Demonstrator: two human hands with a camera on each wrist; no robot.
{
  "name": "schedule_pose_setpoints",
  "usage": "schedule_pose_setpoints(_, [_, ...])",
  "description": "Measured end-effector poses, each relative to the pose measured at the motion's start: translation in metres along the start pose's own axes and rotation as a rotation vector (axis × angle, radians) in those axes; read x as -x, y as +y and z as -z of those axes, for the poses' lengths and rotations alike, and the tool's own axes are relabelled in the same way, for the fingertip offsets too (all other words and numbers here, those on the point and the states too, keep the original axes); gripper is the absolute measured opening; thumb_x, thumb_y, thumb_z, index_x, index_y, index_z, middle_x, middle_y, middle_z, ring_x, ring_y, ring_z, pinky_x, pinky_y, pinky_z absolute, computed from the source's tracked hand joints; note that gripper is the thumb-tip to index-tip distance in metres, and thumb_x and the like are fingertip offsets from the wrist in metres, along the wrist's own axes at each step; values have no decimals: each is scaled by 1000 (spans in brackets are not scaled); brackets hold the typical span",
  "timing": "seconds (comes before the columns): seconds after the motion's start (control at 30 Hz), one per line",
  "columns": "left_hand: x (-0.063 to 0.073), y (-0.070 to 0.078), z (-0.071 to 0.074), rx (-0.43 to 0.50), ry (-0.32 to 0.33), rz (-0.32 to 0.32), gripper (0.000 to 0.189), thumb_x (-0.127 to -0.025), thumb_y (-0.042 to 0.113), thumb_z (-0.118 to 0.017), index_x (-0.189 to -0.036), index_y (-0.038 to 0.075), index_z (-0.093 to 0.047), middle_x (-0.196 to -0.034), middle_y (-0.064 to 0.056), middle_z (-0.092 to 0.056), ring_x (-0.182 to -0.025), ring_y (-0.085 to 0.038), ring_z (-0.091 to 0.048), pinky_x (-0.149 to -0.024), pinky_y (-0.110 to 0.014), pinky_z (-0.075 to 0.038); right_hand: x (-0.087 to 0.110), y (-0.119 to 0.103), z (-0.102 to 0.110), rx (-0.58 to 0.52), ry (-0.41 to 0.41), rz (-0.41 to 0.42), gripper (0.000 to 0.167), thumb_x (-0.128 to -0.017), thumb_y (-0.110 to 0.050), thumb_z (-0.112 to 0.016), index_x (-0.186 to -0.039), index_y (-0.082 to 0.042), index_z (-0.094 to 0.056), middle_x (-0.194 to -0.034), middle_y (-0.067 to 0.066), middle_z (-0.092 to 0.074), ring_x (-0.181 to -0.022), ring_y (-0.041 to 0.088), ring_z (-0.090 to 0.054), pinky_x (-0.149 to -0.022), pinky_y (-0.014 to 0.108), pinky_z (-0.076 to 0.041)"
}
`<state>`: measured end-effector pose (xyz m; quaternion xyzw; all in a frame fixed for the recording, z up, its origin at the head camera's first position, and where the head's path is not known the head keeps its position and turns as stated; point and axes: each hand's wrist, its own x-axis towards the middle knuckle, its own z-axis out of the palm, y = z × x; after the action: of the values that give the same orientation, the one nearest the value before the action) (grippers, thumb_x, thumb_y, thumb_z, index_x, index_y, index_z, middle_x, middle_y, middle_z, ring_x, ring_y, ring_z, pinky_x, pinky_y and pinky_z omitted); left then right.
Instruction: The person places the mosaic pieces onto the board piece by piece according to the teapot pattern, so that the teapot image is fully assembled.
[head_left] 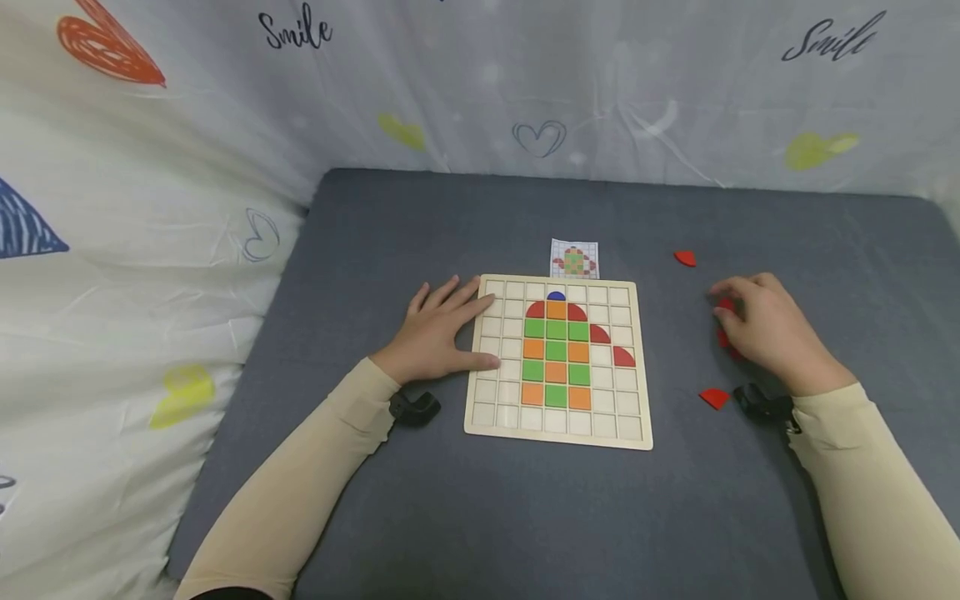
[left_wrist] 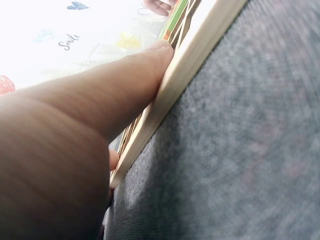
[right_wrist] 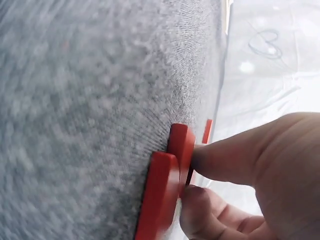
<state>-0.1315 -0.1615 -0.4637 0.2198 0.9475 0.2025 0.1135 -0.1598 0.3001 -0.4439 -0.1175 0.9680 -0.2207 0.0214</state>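
A wooden grid board [head_left: 555, 428] lies flat on the table, with green, orange, red and blue tiles set in its cells. My left hand [head_left: 435, 337] rests at its left edge, fingers spread and thumb over the frame; the left wrist view shows the thumb [left_wrist: 125, 82] against the wooden rim. To the right of the board, my right hand [head_left: 776, 329] is bent over a small group of red quarter-circle pieces. Its thumb and a finger pinch one red piece [right_wrist: 182, 142], beside another red piece [right_wrist: 157, 195]. The fingers partly hide the group.
A small printed pattern card [head_left: 574, 260] touches the board's far edge. Loose red quarter-circle pieces lie behind the right hand [head_left: 685, 258] and near its wrist [head_left: 714, 398]. A patterned white curtain [head_left: 480, 92] hangs behind the grey table [head_left: 450, 517] and along its left.
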Motion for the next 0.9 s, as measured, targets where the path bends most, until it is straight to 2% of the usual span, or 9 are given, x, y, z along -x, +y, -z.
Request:
schedule_pose_setpoints(0.17, [0, 0, 1, -6, 3, -2, 103, -87, 73, -72, -168, 27, -29, -178, 2, -9, -164, -30, -1, -127, -62, 8, -1, 2, 2, 26, -25, -1, 38, -102, -2, -59, -136, 14, -57, -116, 36, -52, -99, 44, -48, -76, 56, -42])
schedule_pose_setpoints(0.37, [-1, 0, -1, -3, 0, 7, 102, -87, 74, -71, -168, 28, -29, -177, 2, -10, -164, -30, -2, -127, -62, 8, -4, 3, 5, 26, -15, 37, 28, -97, -4, -69, -119, 14, -67, -101, 31, -62, -88, 40, -59, -69, 49, -48])
schedule_pose_setpoints(0.63, [-1, -1, -1, -5, 0, 10, 102, -87, 75, -69, -168, 28, -30, -177, 3, -9, -164, -29, -1, -127, -61, 9, -6, -1, 8, -31, -83, -78, 31, -97, -15, -75, -111, 12, -68, -91, 22, -71, -68, 20, -63, -59, 33, -48])
schedule_pose_setpoints(0.9, [-1, 0, -1, -2, 2, 11, 101, -87, 74, -70, -168, 28, -30, -177, 3, -10, -164, -29, -1, -127, -61, 9, -4, -11, 9, -92, -98, -105, 28, -97, -18, -78, -109, 5, -68, -92, 16, -73, -66, 11, -63, -55, 28, -48])
